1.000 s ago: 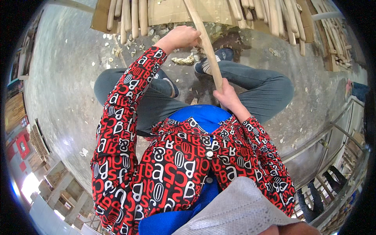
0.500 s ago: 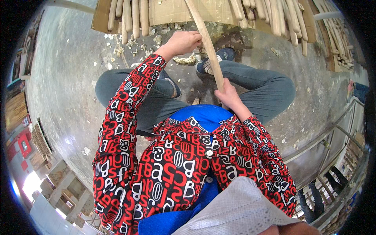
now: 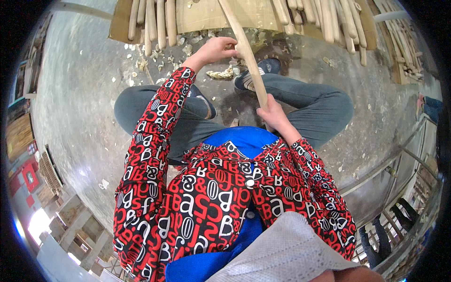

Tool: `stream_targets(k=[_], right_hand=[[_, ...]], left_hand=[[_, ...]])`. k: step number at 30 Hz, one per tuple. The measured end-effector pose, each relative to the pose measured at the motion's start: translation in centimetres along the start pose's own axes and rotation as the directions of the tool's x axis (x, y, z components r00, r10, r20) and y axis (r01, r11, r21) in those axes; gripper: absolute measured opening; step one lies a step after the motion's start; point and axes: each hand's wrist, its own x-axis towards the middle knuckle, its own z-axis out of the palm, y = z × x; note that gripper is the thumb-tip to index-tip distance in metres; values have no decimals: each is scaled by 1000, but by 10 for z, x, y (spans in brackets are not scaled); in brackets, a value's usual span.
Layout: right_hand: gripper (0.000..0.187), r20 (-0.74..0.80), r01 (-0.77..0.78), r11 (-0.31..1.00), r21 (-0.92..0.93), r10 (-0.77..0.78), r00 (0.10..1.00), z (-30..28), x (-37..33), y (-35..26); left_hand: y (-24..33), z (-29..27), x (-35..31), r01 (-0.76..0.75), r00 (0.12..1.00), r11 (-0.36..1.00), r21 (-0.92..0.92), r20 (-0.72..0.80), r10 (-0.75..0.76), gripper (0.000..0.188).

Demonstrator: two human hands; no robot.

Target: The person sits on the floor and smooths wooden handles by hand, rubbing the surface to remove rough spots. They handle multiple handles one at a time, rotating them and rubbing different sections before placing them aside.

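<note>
A long, pale, slightly curved wooden stick (image 3: 251,61) slants from the top edge down toward my lap. Around its lower end my right hand (image 3: 273,114) is closed, with the thumb lying along the wood. My left hand (image 3: 217,49) is at the stick's left side, farther up. Its fingers are bent toward the wood, with a narrow gap between thumb and forefinger. Whatever it may pinch is hidden or too small to name.
Beyond my feet lies a cardboard sheet (image 3: 253,19) with several wooden sticks (image 3: 162,23) at left and more sticks (image 3: 336,21) at right. Pale shavings (image 3: 221,74) litter the concrete floor. My shoes (image 3: 268,66) are below the stick. Metal railings (image 3: 376,174) stand at right.
My left hand has shifted slightly left, and its thumb and forefinger have loosened from a tighter curl. The stick's upper part has tilted a little left; my right hand stays at its lower end.
</note>
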Motion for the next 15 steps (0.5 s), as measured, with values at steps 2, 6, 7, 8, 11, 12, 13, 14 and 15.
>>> stream_targets(k=[2,6,7,8,11,12,13,14,15], right_hand=[[42,-11,17,1000,-16,-17,1000,0,0,0],[42,-4,49,999,-5,-49,999,0,-2,-3],[42,-4,59,998,8,-59,998,0,-3,-2],[42,-2,55,998,-8,-55,999,0,-3,-1],[43,7,46,998,-40,-46,999,0,-2,0],[43,11,48,998,-45,-48,999,0,-2,1],[44,19,54,997,-50,-53,998,0,-2,1],[44,21,67,998,-18,-67,998,1,-2,2],[44,23,81,997,14,-81,996,2,-3,3]], left_hand=[[5,-4,6,-71,995,987,146,76,61,36],[1,-8,7,-92,988,980,176,136,68,33],[0,-8,7,-92,988,980,176,138,68,32],[-1,-8,7,-91,988,980,177,139,67,32],[0,-7,8,-103,985,977,186,154,75,30],[1,-7,9,-109,984,976,190,159,79,30],[1,-7,8,-113,983,974,195,162,82,30],[1,-8,7,-117,983,973,200,165,84,30],[1,-8,5,-119,982,972,205,167,86,30]])
